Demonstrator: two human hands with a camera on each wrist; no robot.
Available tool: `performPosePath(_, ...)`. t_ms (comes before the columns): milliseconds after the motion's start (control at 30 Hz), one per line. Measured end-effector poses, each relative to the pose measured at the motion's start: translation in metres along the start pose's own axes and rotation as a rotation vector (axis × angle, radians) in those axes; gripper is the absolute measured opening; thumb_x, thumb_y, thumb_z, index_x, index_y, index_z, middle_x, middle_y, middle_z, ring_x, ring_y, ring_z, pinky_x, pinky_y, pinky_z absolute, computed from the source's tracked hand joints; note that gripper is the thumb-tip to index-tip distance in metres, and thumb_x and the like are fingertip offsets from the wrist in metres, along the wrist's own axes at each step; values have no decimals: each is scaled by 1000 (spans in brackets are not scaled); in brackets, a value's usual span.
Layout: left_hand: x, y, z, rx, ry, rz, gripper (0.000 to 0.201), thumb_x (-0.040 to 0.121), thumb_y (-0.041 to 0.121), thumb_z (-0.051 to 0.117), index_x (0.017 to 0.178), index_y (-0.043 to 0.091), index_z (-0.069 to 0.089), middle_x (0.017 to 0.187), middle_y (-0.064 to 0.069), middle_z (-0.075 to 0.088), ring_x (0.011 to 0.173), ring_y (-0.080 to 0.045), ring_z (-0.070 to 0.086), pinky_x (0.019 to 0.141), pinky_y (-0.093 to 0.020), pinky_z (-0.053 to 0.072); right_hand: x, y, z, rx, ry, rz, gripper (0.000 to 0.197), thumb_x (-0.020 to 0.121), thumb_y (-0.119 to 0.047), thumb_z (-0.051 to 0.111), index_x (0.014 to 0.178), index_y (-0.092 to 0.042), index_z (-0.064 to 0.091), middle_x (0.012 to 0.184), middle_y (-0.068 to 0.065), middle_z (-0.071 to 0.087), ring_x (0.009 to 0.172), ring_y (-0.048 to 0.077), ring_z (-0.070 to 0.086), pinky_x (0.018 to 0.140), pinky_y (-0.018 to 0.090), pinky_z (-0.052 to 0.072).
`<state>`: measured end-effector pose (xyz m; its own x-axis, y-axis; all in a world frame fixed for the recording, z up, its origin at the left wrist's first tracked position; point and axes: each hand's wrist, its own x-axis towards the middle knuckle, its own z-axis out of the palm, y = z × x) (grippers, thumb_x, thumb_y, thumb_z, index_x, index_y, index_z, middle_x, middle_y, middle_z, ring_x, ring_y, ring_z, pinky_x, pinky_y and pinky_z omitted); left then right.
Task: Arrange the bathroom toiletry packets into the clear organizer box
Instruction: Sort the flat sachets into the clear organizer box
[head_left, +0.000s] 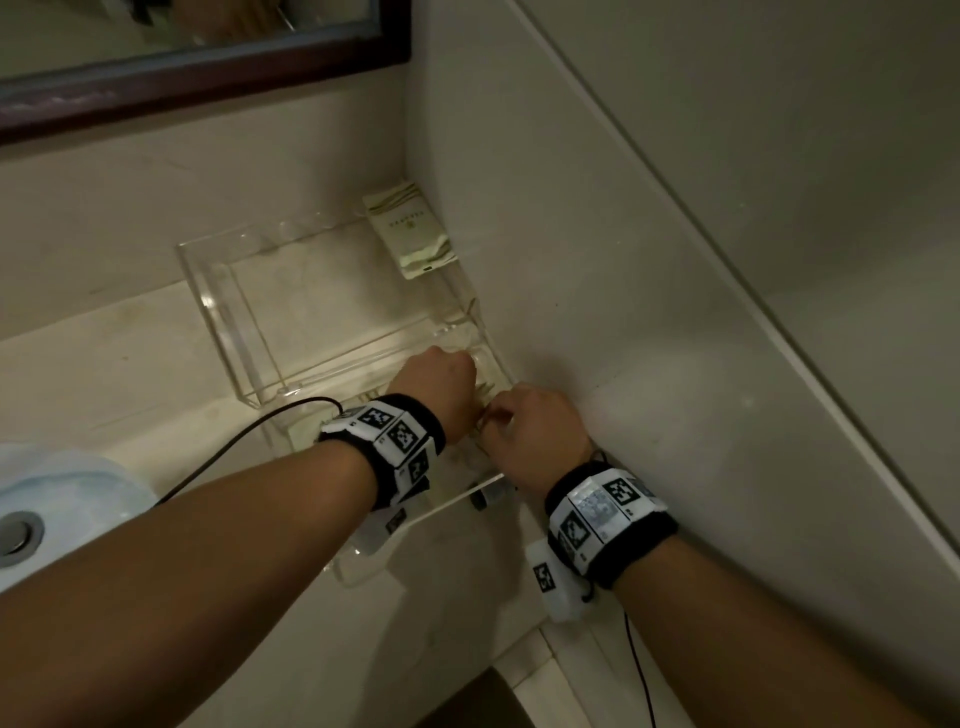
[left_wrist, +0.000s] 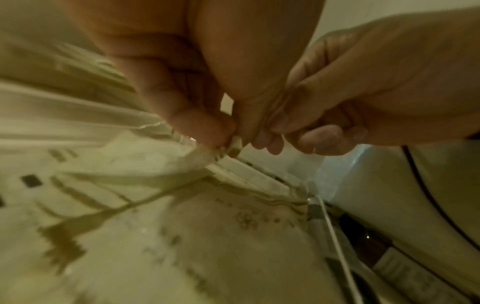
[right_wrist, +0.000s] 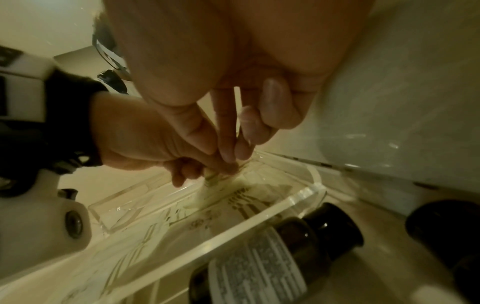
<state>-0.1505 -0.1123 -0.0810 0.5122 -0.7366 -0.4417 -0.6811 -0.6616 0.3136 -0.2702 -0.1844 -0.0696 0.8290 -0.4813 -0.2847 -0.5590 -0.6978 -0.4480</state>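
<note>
You are pinching one packet at its top edge with both your left hand and right hand, standing it inside the clear organizer box, directly beneath both hands, near the right wall.

Dim bathroom corner: pale marble counter, cream walls (faintly glossy), dark-framed mirror, white sink
</note>
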Motion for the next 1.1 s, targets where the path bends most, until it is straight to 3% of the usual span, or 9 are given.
performPosePath(100,2,-6,3,-44,-39,-22,35,87,42,64,108,15,70,107,-13,65,97,-31,63,81,-35,54,-1,0,0,3,8,-4,25,84,-26,55,91,-18,78,88,6,70,77,26,65,69,34,55)
performPosePath(333,-1,-14,0,-56,-88,24,26,85,38,59,107,30,71,104,-7,69,94,-27,63,77,-32,51,3,2,6,10,22,3,22,85,-32,55,90,-23,75,89,1,69,78,22,65,71,34,55)
performPosePath(500,0,-18,-3,-2,-65,144,28,87,34,63,113,27,69,112,-4,59,104,-25,59,84,-32,47,5,0,4,-29,18,3,20,90,-30,57,92,-19,74,92,2,69,81,23,64,71,32,53)
performPosePath(600,2,-21,-1,7,-36,200,23,87,34,64,109,28,70,112,-2,58,103,-23,59,80,-28,43,8,-1,6,-25,39,3,20,88,-29,57,90,-19,74,89,3,70,79,24,65,69,32,53)
performPosePath(667,4,-22,-2,-13,21,204,21,87,35,64,106,29,69,109,1,59,102,-22,59,76,-26,40,10,-2,6,-35,38,10,20,87,-29,56,90,-19,74,89,3,70,78,24,65,67,30,52)
performPosePath(800,9,-28,-27,-122,325,86,20,90,38,55,101,26,67,100,1,61,89,-24,61,75,-34,50,12,-4,7,-37,59,9,21,85,-30,56,87,-18,73,85,2,70,75,23,64,65,31,54)
performPosePath(867,17,-33,-43,-155,422,22,22,91,38,55,105,25,66,103,0,61,91,-26,61,76,-35,50,14,-4,8,-27,66,27,20,86,-30,57,87,-19,74,85,1,70,75,22,64,65,30,55)
performPosePath(1100,68,-56,-82,-36,459,-136,35,88,33,61,122,23,62,125,-8,56,110,-36,57,84,-43,49,20,-4,8,33,55,41,18,86,-30,55,84,-21,71,84,-1,69,75,20,65,66,33,58)
